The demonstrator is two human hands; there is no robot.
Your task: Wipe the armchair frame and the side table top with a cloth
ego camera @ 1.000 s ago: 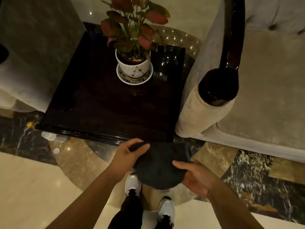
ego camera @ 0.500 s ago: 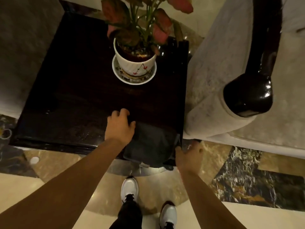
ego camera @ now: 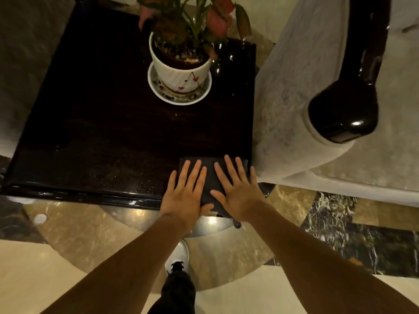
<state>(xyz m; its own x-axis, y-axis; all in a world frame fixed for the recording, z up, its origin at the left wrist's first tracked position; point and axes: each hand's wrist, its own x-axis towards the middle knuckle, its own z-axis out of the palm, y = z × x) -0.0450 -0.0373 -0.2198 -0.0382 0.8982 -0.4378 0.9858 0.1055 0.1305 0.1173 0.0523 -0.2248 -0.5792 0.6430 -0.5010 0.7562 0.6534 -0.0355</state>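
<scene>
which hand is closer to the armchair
The right hand, flat on the cloth beside the armchair; the left hand lies further from it.

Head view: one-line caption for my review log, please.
Both hands, left hand and right hand, press a dark cloth flat on the side table corner, near the potted plant.

one view only, from the person's head, facing steeply down and slightly forward. it sits close above the dark surface [ego camera: 102, 123], with the forearms entering from the bottom edge and the floor [ego camera: 56, 275] beneath.
</scene>
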